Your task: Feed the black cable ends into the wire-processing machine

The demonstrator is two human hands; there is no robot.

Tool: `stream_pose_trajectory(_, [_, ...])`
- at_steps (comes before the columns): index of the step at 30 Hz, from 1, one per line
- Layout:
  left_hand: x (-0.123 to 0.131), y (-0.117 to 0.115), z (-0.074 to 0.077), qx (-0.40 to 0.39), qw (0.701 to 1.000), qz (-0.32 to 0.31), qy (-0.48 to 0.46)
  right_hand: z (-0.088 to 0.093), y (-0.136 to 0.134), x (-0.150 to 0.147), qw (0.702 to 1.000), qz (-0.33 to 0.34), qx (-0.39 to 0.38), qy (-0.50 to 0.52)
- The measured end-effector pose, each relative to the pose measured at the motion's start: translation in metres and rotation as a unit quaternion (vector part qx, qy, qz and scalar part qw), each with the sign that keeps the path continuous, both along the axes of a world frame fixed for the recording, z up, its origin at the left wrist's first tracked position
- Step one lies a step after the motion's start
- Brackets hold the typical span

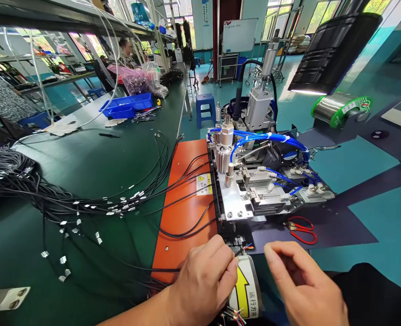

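My left hand (205, 278) is closed in a pinch on a black cable (190, 231) whose stripped coloured wire ends (248, 247) stick out by the front of the machine. The cable loops back over the orange plate (183, 190). My right hand (300, 283) hovers just right of the wire ends, fingers loosely curled with nothing visible in them. Both hands sit above a label with a yellow arrow (243, 290). Ahead stands a small pneumatic fixture (254, 181) with blue air hoses and metal clamps.
A bundle of black cables with metal tags (84, 206) spreads over the green bench at left. Red-handled snips (300, 229) lie right of the fixture. A solder spool (339, 107) hangs at right. Blue bins (127, 105) and another seated person (128, 54) are at the far end.
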State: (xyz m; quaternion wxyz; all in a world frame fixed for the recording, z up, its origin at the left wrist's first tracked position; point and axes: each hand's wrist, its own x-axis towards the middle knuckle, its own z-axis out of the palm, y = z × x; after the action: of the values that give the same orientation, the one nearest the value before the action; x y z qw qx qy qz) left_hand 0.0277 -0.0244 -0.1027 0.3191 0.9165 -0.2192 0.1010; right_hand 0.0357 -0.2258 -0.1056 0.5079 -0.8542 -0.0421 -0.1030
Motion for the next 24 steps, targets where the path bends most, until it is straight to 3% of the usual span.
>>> stream_pose_trajectory(4, [0.001,-0.001,0.001,-0.010,1.000,-0.004,-0.006,0.005,-0.009,0.009,0.996,0.019,0.024,0.085])
stream_pose_trajectory(9, [0.001,0.000,0.001,-0.007,1.000,-0.004,-0.006,0.009,0.001,0.005,0.996,0.064,0.026,0.056])
stream_pose_trajectory(17, [0.000,-0.002,0.001,0.027,1.000,0.003,-0.011,-0.002,0.003,0.000,0.982,0.115,-0.053,-0.141])
stream_pose_trajectory(24, [0.001,-0.003,0.003,0.041,0.999,0.008,-0.019,-0.007,0.007,-0.003,0.968,0.135,-0.086,-0.194])
